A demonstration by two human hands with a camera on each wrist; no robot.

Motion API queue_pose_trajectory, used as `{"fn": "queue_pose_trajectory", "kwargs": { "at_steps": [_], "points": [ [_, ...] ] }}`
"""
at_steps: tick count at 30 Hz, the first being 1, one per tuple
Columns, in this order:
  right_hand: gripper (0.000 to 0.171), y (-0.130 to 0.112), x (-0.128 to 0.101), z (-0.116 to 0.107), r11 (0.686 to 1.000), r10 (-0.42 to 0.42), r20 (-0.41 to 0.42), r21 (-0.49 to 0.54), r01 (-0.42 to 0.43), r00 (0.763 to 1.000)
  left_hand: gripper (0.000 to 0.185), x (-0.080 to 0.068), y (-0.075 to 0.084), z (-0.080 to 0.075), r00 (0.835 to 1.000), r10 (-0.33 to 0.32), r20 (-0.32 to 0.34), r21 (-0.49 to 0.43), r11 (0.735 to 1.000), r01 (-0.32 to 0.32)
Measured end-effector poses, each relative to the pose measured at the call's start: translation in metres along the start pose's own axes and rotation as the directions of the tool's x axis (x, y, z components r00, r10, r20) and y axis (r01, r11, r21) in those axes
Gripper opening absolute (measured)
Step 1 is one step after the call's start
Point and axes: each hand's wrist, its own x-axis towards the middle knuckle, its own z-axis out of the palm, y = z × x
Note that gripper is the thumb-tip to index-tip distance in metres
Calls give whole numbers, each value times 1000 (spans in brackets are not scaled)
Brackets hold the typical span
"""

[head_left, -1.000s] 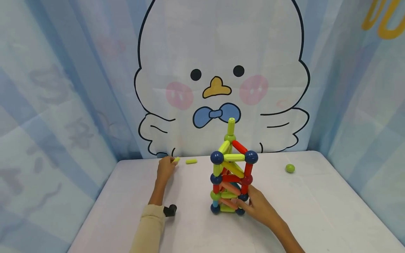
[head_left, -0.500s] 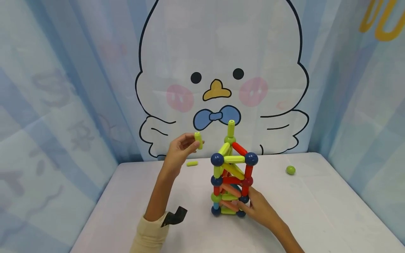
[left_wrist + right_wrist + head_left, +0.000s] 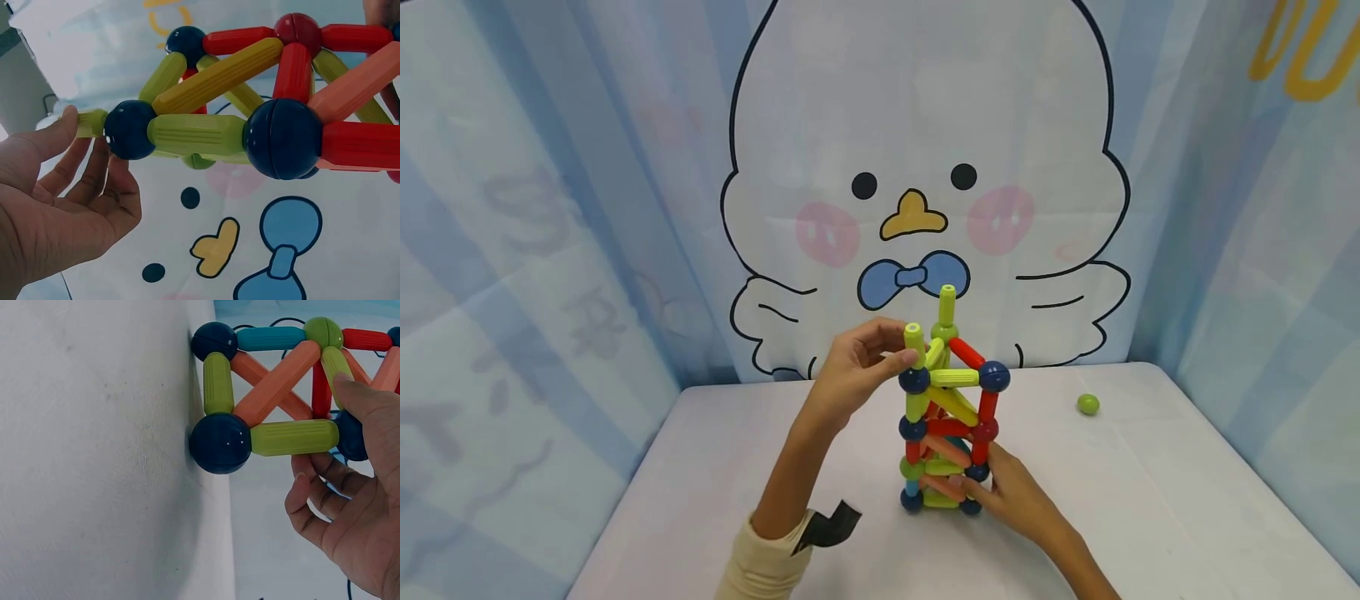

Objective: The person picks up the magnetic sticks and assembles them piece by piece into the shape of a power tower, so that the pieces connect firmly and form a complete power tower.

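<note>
A tower of magnetic rods and balls (image 3: 955, 378) stands upright on the table, in yellow-green, red, orange and blue. My left hand (image 3: 856, 371) pinches a short yellow-green magnetic rod (image 3: 914, 346) between thumb and fingers. That rod stands upright on the dark blue ball (image 3: 914, 380) at the tower's upper left corner; in the left wrist view its end meets the ball (image 3: 130, 130). My right hand (image 3: 1021, 493) grips the tower low on its right side. In the right wrist view the thumb lies over a green rod (image 3: 337, 369), with fingers beneath. Another yellow-green rod (image 3: 947, 305) points up from the back ball.
A loose green ball (image 3: 1087, 404) lies at the back right of the white table (image 3: 1150, 492). Behind the table hangs a curtain (image 3: 925, 108) with a cartoon bird. A black strap (image 3: 831, 527) sticks out from the left sleeve (image 3: 767, 554).
My left hand has lifted a yellow-green rod from the table's back left and carried it right onto the tower's upper left ball. My right hand has kept its grip.
</note>
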Motion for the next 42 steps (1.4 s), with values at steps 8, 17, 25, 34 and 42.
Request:
{"fn": "queue_pose_trajectory", "kwargs": {
  "at_steps": [8, 17, 25, 34, 42],
  "points": [
    [68, 1, 2, -1, 1000, -1, -8, 4, 1, 1000, 31, 1, -1, 2, 1000, -28, -14, 33, 999, 28],
    [68, 1, 3, -2, 1000, 21, -4, 3, -21, 1000, 36, 4, -12, -4, 999, -7, -32, 36, 999, 8],
    [66, 0, 2, -3, 1000, -3, -33, -21, 2, 999, 31, 21, -70, -30, 969, -93, -230, 159, 979, 131],
    [65, -4, 0, 3, 998, 46, -42, -36, -47, 998, 21, 24, -192, -50, 914, -239, -329, 478, 792, 379],
    [66, -12, -4, 3, 999, 51, 25, 0, -51, 998, 44, 20, -225, -48, 900, -411, -144, 745, 554, 372]
  ]
}}
